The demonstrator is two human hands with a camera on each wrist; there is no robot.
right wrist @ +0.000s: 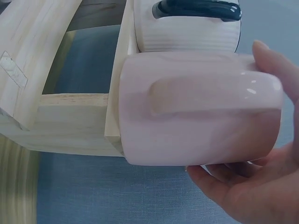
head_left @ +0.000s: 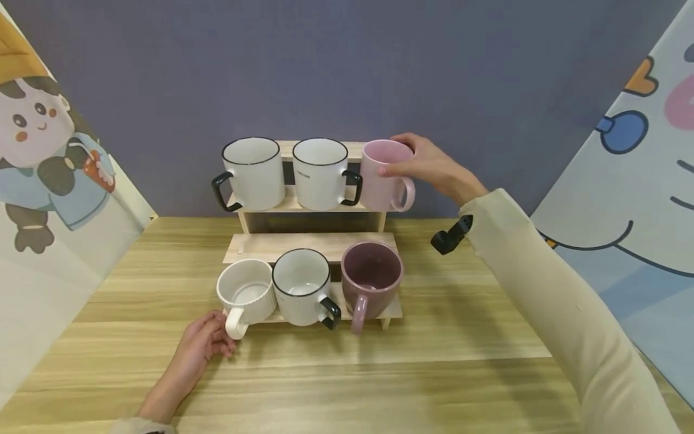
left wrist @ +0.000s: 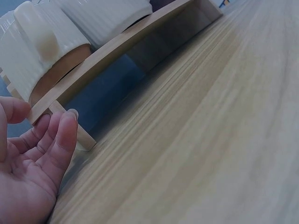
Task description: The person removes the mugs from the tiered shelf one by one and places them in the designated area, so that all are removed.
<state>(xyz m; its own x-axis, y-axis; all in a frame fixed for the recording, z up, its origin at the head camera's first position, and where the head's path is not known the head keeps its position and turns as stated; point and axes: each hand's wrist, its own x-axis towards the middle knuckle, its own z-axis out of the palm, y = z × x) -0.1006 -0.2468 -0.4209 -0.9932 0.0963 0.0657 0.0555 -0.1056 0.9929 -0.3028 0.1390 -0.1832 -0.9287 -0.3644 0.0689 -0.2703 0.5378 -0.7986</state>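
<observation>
In the head view, the pink mug [head_left: 376, 184] was located at the right end of the upper tier of the wooden rack [head_left: 311, 244]; it was a plain, glossy, straight-sided vessel with a looped handle [head_left: 409, 196]. Its long axis was upright, its mouth faced up, and the handle pointed toward the viewer and to the right. The right hand [head_left: 428, 164] was clamped on the mug near its rim. The adjacent white mug [head_left: 322, 187] bore dark lettering [head_left: 303, 175], too small to read. In the left wrist view, the left hand [left wrist: 35, 161] was clamped, thumb and fingers, on the rack's corner beneath a ribbed white cup [left wrist: 60, 42]. In the right wrist view, the pink mug's handle faced the camera; its axis ran across the frame, base toward the rack.
</observation>
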